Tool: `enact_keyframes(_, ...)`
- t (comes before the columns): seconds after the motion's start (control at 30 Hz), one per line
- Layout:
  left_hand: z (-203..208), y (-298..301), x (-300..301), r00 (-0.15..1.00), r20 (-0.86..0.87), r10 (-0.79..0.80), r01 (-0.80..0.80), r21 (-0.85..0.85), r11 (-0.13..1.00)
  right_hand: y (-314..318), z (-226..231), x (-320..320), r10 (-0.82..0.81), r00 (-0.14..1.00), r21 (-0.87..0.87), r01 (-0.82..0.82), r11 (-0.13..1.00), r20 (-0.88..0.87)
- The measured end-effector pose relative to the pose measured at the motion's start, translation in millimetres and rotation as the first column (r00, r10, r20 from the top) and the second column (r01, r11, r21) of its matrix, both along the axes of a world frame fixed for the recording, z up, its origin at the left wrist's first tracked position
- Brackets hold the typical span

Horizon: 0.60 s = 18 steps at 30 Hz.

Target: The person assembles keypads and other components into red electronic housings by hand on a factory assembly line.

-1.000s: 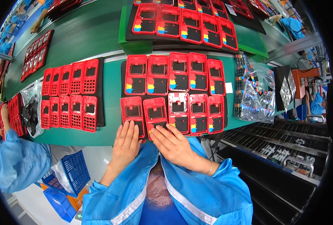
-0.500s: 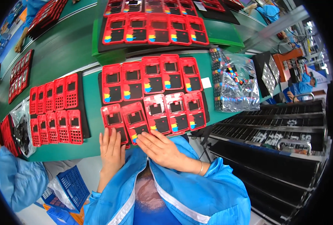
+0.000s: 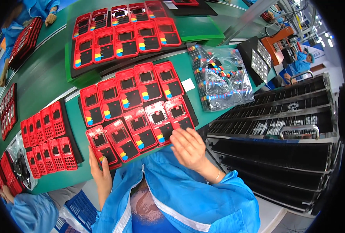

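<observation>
Two rows of red phone housings [image 3: 126, 89], each with a dark window and a blue-yellow patch on its lower part, lie on a black board [image 3: 190, 108] in front of me. My left hand [image 3: 100, 174] is at the lower left corner. Its thumb rests by the lower end of the leftmost near housing [image 3: 98, 139], and a finger stretches along that housing's left side. Fingers extended, my right hand [image 3: 190, 149] covers the lower part of the rightmost near housing [image 3: 177, 110]. Neither hand visibly lifts anything.
Beyond, a raised green platform holds another board of red housings [image 3: 126, 37]. A clear bag [image 3: 227, 81] with colourful small parts lies to the right. Red keypad-holed housings [image 3: 44, 128] sit at left, beside a co-worker's blue sleeve [image 3: 34, 211]. Black racks [image 3: 273, 155] stand at right.
My view has turned, so the rows look slanted. My left hand has moved to the left side of the near corner housing. My right hand has shifted from the row's middle to its right end.
</observation>
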<state>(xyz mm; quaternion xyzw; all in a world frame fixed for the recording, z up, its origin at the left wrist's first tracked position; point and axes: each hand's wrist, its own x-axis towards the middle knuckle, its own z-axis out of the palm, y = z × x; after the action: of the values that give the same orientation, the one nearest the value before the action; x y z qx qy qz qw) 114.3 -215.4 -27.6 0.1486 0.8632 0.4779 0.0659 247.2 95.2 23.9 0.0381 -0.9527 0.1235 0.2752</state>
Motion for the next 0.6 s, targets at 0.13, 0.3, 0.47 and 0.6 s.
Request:
enact_keyframes(0.13, 2, 3, -5, 1.0, 0.022, 0.01, -0.01, 0.008, 1.0, 19, -11, 2, -0.245, 0.968, 0.106, 0.238, 0.966, 0.062)
enact_keyframes(0.3, 1, 6, -8, 1.0, 0.003, -0.01, 0.01, -0.007, 1.0, 23, -21, -1, -0.267, 0.953, 0.146, 0.246, 0.958, 0.144)
enact_keyframes(0.47, -5, 3, -7, 1.0, -0.019, 0.011, -0.011, -0.004, 1.0, 49, -4, -2, -0.151, 0.976, 0.024, 0.149, 0.989, 0.155)
enact_keyframes(0.6, 1, 6, -4, 0.999, 0.044, 0.027, -0.028, 0.022, 0.999, 61, -4, -7, -0.317, 0.924, -0.688, 0.372, 0.623, 0.213)
